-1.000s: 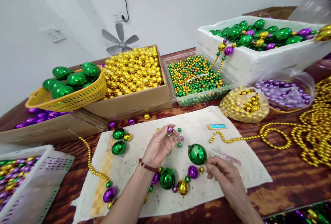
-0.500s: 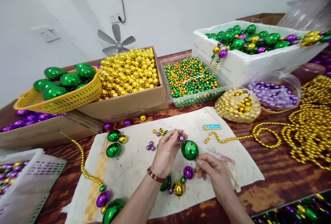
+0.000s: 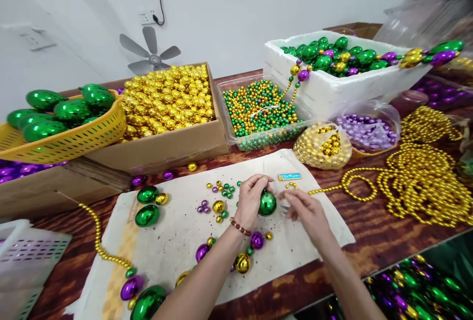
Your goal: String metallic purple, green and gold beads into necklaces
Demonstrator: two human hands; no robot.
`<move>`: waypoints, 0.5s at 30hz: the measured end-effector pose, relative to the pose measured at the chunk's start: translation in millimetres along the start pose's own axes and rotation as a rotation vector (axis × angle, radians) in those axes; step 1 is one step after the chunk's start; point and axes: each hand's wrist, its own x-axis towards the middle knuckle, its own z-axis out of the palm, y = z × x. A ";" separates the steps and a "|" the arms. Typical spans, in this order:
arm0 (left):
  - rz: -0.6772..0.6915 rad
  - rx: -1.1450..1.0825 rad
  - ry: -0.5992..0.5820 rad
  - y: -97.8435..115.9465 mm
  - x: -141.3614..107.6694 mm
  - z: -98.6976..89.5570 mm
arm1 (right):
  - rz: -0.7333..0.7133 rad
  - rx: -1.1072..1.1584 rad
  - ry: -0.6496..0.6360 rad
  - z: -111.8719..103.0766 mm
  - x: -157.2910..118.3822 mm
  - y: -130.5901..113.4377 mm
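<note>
My left hand, with a beaded bracelet at its wrist, is closed on a large shiny green bead above the white cloth. Just right of that bead, my right hand has its fingertips pinched together; whatever they hold is too fine to make out. Below the hands lies a strand with a purple ball and a gold ball, partly hidden by my left forearm. Small loose beads are grouped left of my left hand. Two green ovals rest farther left.
Behind the cloth stand a yellow basket, a carton of gold beads, a clear tub and a white foam box. Bagged gold beads and coiled gold chains lie right. A gold strand lies left.
The view has swung right. My right hand has moved up beside the green bead, and my left fingers now cover more of it. Small gold and green beads behind my left hand are uncovered.
</note>
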 end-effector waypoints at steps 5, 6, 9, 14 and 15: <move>0.113 0.368 -0.207 12.1 4.4 2.6 | -0.136 0.084 -0.027 -2.0 42.6 -34.1; 0.117 0.402 -0.231 13.2 4.7 2.2 | -0.153 0.101 -0.013 -2.5 48.4 -38.7; 0.095 0.475 -0.306 13.2 5.5 -1.7 | -0.229 0.190 0.134 -10.2 58.0 -46.7; 0.102 0.536 -0.343 12.2 9.2 -7.0 | -0.124 0.252 -0.040 -16.7 50.0 -37.8; 0.107 0.535 -0.359 12.9 9.9 -7.0 | -0.095 0.222 -0.092 -14.7 46.6 -33.6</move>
